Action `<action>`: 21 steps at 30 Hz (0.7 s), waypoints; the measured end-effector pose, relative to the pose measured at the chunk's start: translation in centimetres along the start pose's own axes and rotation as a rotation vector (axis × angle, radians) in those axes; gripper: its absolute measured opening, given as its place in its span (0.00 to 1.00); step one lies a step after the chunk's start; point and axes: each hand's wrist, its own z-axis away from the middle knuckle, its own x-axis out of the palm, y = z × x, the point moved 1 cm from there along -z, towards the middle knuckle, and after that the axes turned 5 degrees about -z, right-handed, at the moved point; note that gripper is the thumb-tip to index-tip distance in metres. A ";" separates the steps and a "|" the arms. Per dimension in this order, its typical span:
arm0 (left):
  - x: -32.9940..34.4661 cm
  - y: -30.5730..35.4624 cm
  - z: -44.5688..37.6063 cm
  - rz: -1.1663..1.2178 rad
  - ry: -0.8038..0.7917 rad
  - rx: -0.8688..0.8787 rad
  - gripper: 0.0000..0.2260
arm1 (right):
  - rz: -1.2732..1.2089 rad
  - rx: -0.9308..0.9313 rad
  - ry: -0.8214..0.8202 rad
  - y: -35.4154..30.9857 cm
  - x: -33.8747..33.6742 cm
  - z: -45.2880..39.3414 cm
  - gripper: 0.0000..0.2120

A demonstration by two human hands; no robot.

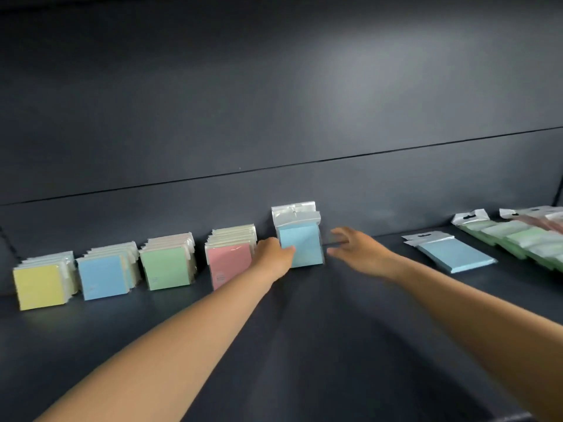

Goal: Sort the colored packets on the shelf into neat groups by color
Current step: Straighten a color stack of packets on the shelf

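Head view: two bare arms reach out over a dark shelf (304, 345). In the middle, far back, a blue packet (301, 245) stands up straight near the back wall (274, 102), with more clear-topped packets right behind it. The left hand (275, 254) is at the packet's left edge, and its thumb lies across the blue front, so it holds the packet. The right hand (355, 246) is just to the right of the packet. Its fingers are spread out and a bit blurry, and it holds nothing. I cannot tell if it touches the packet.

To the left stand four rows of packets, front to back. From the far left they show a yellow row (39, 286), a blue row (103, 277), a green row (164, 268) and a pink row (230, 263). The pink row is just beside the left hand.

To the right, well apart from the right hand, a blue pile (457, 257) lies flat on the shelf. Further right, at the edge, green packets (511, 239) lie flat in a line, with some pink ones (548, 222) behind them.
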 end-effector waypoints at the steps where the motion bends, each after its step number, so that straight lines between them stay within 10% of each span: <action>1: -0.6 0.7 1.0 -0.026 -0.042 0.020 0.14 | 0.097 -0.018 -0.039 -0.1 -1.6 1.2 0.25; 8: -2.5 6.0 10.0 -0.554 -0.077 0.211 0.21 | 0.540 -0.088 -0.089 -0.1 -10.0 10.8 0.25; 21: 2.6 15.0 22.0 -0.577 -0.148 0.323 0.20 | 0.717 -0.029 -0.047 4.1 -19.4 25.3 0.26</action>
